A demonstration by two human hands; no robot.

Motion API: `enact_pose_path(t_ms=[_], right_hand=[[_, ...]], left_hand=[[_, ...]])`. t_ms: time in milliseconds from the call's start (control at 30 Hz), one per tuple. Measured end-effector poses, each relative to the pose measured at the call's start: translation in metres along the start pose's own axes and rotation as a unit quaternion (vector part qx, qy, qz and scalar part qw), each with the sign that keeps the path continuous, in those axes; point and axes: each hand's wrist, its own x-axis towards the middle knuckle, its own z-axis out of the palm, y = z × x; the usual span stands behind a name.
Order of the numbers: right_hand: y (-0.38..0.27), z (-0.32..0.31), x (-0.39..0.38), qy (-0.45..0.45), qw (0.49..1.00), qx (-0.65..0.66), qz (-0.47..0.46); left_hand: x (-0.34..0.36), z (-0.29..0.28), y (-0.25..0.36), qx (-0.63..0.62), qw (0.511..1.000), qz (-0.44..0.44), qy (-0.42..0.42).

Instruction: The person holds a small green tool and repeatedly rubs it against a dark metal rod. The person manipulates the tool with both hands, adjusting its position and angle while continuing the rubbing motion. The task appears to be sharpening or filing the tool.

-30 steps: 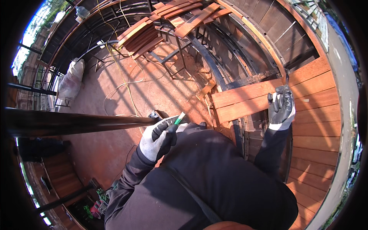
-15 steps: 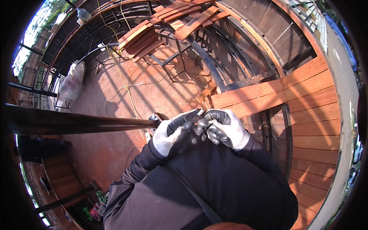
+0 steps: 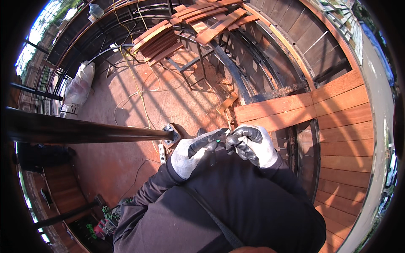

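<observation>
Since a second ago: our right hand (image 3: 252, 144) had left the edge of the wooden decking (image 3: 337, 126) and come across to meet our left hand (image 3: 195, 152) in front of our chest; half a second ago the two were already together, and we saw little change after that.
Left hand: gloved in grey and black, it was curled around a small green-tipped object (image 3: 219, 137), thumb and forefinger pinching it.
Right hand: gloved alike, its fingers were bent inward and pinched on the same small object from the other side, fingertips touching those of the left.
Object's axis: what little showed ran roughly left to right between the two hands, the green end toward the right hand; we could not tell its full length.
Object's place: it sat right between the two pinches, above our dark-clothed lap and just beside the decking's near edge.
Hidden: most of the object lay under the glove fingers, so we could not make out its kind or shape.
Around us: a long dark pole (image 3: 84, 131) ran in from the left and ended at a metal bracket (image 3: 170, 134) near the left hand; stacked planks (image 3: 156, 40) and a yellow cord (image 3: 135, 80) lay well apart on the reddish floor.
</observation>
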Motion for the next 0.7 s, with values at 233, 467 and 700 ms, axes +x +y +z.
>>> enact_pose_path(t_ms=[233,467,700], right_hand=[[-0.063,-0.109,-0.024,0.259,0.885,-0.001,-0.388],[-0.019,-0.017,-0.007,-0.049,0.989,0.021,-0.139],[0.011,0.002,0.010,-0.059,0.989,0.137,-0.022]], left_hand=[[-0.017,-0.026,0.023,-0.101,0.973,-0.189,0.084],[0.012,-0.006,0.020,-0.172,0.978,-0.118,-0.009],[0.003,-0.006,0.006,-0.103,0.988,-0.117,0.004]])
